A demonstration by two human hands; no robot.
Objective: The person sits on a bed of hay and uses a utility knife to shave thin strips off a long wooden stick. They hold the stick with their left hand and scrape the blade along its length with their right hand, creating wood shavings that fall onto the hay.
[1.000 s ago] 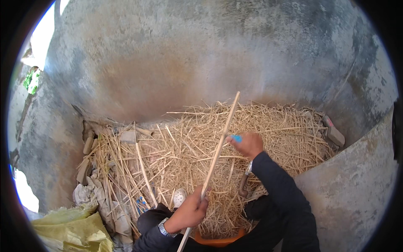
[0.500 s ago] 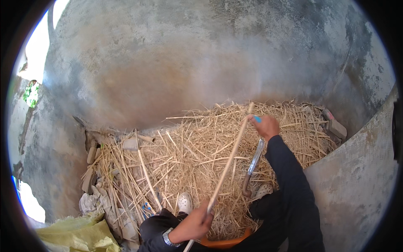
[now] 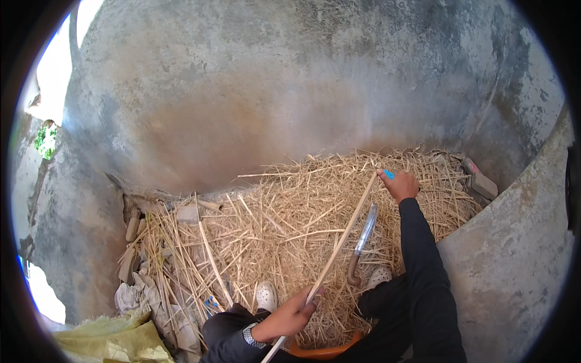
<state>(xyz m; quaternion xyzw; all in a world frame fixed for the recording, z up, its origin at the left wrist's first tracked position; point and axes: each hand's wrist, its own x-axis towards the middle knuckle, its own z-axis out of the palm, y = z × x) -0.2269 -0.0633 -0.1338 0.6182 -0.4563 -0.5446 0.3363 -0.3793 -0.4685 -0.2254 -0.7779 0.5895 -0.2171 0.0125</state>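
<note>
Far left, low: a crumpled yellow-green woven sack [image 3: 115, 340], then a rumpled greyish cloth-like sheet [image 3: 144, 293] beside it. Next, several long thin straw-coloured strips lie loose, one longer pale strip [image 3: 209, 251] slanting among them, no hand on it. Behind all this, a stained grey concrete wall [image 3: 290, 85].

Centre: left hand [image 3: 293, 313], silver watch [image 3: 251, 336] at the wrist, fingers closed around the lower part of a long pale wooden strip [image 3: 342, 239]. The strip runs diagonally, lower end between the person's legs, upper end at the other hand, above a thick heap of dry straw-coloured shavings [image 3: 296, 242]. Orange curved plastic rim [image 3: 330, 352] below, partly hidden.

Right of that: a metal blade with a curved brown handle [image 3: 366, 231] lies on the heap, unheld. Right hand [image 3: 402, 184] is clenched on a small bright-blue item [image 3: 388, 174] at the strip's upper end; whether the fingers also pinch the strip, can't tell. Far right: grey block [image 3: 484, 185] at the heap's edge.

Progress, judged: work on this strip looks well along, since it's already long, slim and pale. It's not laid down; how much remains on it, can't tell.
</note>
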